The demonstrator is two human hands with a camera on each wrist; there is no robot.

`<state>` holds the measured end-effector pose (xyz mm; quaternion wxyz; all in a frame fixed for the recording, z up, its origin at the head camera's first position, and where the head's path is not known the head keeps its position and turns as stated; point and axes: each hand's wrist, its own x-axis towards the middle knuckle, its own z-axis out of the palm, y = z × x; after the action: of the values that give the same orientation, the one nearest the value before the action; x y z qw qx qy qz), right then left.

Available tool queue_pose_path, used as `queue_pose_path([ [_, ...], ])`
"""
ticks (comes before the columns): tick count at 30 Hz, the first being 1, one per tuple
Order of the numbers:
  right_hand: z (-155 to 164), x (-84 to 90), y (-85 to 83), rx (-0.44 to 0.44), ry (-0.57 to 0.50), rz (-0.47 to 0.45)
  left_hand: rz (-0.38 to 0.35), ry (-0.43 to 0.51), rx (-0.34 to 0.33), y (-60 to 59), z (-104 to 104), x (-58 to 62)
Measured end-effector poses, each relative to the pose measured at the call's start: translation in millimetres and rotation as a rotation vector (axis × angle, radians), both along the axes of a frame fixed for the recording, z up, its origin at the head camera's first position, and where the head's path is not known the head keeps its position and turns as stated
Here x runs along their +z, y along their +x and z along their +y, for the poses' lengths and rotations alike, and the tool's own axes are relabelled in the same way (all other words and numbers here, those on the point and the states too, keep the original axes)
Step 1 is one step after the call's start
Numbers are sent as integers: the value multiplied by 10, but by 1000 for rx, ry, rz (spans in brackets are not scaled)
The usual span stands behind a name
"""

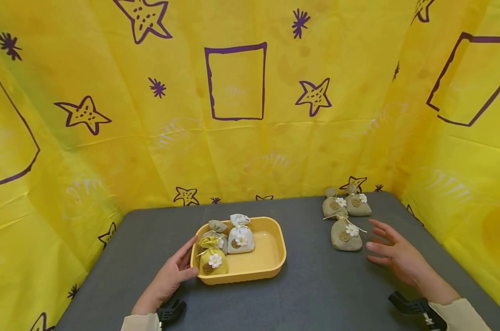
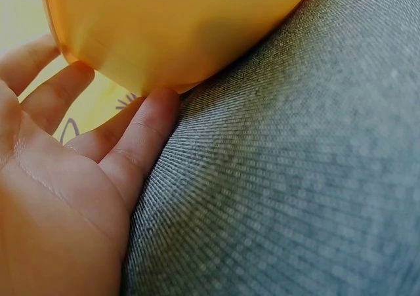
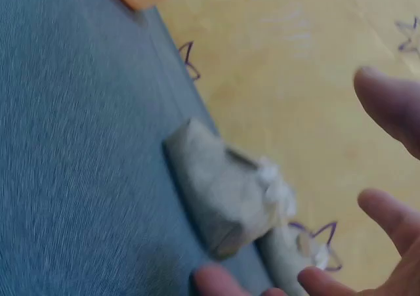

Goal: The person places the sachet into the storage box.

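Note:
My left hand rests against the left end of a yellow tray. In the left wrist view its fairly straight fingers touch the tray's outer wall. Inside the tray's left half sit a white pouch, a yellow pouch and a greyish-beige pouch, partly hidden behind the yellow one. My right hand hovers with spread fingers just right of the nearest beige pouch, apart from it and holding nothing. White flowers decorate the pouches.
Behind that pouch stand two more beige pouches, one on the left and one on the right. The dark grey tabletop meets yellow patterned cloth at the back and sides.

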<state>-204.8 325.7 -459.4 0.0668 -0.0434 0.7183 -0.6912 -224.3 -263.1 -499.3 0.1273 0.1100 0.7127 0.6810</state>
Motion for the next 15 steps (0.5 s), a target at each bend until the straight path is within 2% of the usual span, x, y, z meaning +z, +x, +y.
queue_pose_path([
  [6,52,-76,-44,13,-52,-87,-7,-6,2,-2,11,-15],
  [15,96,-113,-233,106,-2,-103,3,-8,7,-8,-4,-7],
])
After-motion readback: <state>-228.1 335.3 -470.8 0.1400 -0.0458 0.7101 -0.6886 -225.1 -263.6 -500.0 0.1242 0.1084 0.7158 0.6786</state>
